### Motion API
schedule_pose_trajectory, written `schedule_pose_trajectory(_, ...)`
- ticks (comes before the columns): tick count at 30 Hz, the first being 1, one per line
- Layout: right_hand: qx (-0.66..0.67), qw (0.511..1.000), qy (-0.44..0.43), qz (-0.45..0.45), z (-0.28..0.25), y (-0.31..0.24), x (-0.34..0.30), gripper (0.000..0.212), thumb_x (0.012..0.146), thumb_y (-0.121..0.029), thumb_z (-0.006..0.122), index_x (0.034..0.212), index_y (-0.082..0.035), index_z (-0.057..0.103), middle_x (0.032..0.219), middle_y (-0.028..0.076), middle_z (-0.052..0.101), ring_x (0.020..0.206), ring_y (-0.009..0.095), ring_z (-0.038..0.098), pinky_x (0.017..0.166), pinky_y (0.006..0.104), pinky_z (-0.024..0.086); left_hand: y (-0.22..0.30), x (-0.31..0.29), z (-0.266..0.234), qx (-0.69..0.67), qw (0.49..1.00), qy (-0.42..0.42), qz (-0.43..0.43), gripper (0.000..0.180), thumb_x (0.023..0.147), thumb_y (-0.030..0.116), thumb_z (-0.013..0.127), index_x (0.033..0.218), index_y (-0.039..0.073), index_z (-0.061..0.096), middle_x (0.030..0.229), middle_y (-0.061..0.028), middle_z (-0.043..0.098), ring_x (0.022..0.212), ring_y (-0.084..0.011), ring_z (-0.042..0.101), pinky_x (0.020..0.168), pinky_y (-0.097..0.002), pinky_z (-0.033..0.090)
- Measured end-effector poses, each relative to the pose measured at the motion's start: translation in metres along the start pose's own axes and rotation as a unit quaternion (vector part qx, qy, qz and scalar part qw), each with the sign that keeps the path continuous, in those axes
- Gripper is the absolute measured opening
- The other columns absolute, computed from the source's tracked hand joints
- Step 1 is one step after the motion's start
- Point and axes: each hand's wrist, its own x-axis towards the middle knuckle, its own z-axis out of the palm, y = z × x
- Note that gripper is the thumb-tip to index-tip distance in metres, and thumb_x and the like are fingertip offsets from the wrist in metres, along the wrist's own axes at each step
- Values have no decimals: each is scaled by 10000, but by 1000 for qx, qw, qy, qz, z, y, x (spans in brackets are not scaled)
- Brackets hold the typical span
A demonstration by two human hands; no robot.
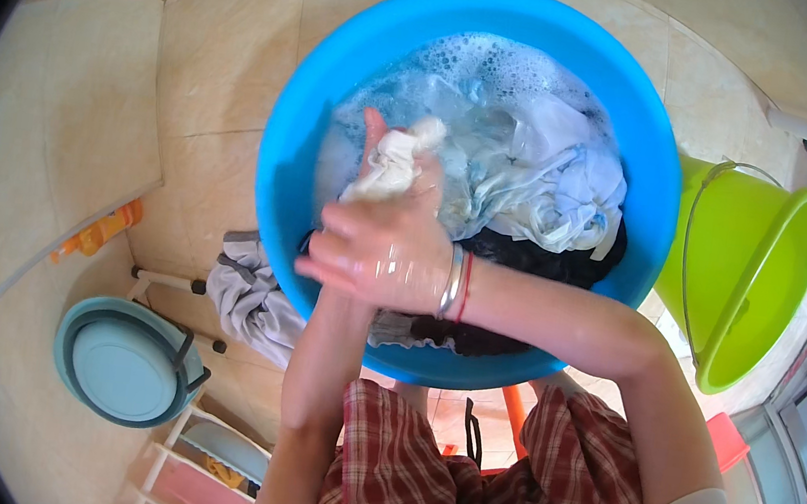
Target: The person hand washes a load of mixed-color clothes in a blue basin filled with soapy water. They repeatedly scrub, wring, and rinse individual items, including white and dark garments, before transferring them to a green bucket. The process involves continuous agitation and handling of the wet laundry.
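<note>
A small wet white cloth (pixel 388 172) lies bunched against the palm of my left hand (pixel 426 189), whose thumb sticks up beside it. Across it comes my right hand (pixel 385 255), wet and slightly blurred, pressing the cloth's lower end against my left hand near the wrist. Its palm and part of the cloth are hidden. Both hands are over a large blue basin (pixel 489 6) of sudsy water. Soaking inside are pale white and bluish clothes (pixel 556 195) at the right. Dark garments (pixel 524 257) lie closer to me, partly under my right forearm.
A lime-green bucket (pixel 733 272) with a wire handle sits right of the basin. To the left, a grey-white garment (pixel 252 299) hangs by a white rack, near a collapsible blue-grey basin (pixel 122 369). A shelf unit (pixel 195 473) stands at lower left. Tiled walls surround this space.
</note>
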Motion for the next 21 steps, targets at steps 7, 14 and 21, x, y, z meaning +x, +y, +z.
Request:
schedule_pose_trajectory(7, -95, 976, -64, 185, 7, 96, 9, 248, 885, -311, 590, 724, -134, 655, 762, 106, 640, 613, 259, 625, 568, 426, 509, -34, -24, 3, 557, 751, 301, 187, 432, 1041, 388, 376, 1325, 81, 480, 1193, -109, 617, 1096, -240, 590, 985, -375, 463)
schedule_pose_trajectory(14, 323, 837, -60, 437, -54, 150, -43, 367, 892, -307, 615, 1208, -122, 640, 1122, 66, 657, 1002, 196, 615, 770, 346, 513, -6, -48, 52, 467, 821, 260, 199, 885, 781, 2, 745, 1511, 66, 248, 1407, -210, 419, 1263, -352, 477, 1073, -394, 390)
schedule_pose_trajectory(21, 133, 909, -54, 391, -66, 170, -47, 316, 925, -291, 621, 1153, -73, 639, 880, 42, 660, 849, 117, 612, 718, 303, 500, 18, -60, 27, 875, 330, 273, 225, 338, 752, 10, 734, 1082, 74, 695, 1165, -147, 554, 1060, -328, 561, 865, -384, 484)
